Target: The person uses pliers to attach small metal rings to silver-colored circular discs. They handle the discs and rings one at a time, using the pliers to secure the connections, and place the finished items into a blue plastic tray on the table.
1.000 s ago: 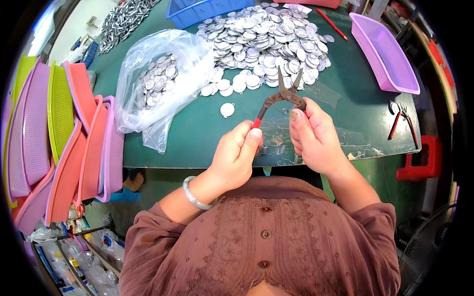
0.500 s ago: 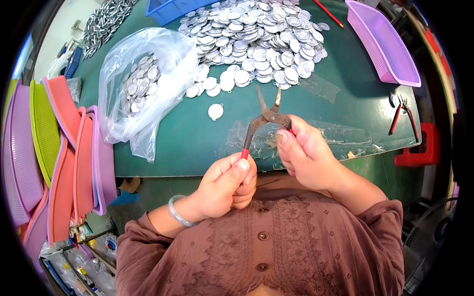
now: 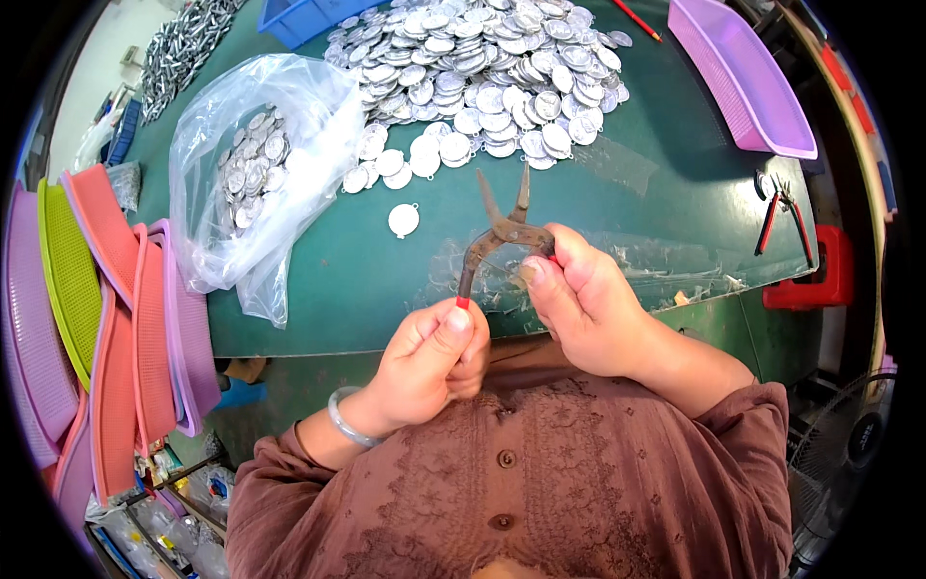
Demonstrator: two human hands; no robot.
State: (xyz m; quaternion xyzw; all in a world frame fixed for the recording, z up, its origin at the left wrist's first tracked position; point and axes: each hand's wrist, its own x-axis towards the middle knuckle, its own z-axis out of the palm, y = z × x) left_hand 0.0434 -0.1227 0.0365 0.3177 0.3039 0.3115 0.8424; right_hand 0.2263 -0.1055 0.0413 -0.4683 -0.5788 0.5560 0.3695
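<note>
My left hand and my right hand each grip one red-sleeved handle of a pair of long-nose pliers. The rusty jaws are spread apart and point away from me, with nothing between them. My fingers cover most of both handles. Just beyond the pliers to the left, a single round silver medallion lies on the green table. A large heap of similar medallions is piled at the far side. More of them sit inside a clear plastic bag on the left.
A purple basket stands at the back right, with red-handled cutters nearer me. A blue bin and a pile of small metal parts lie at the back left. Stacked coloured baskets crowd the left side.
The whole view has shifted slightly, so the table things sit a little further left. Both hands keep hold of the pliers, whose jaws stay spread.
</note>
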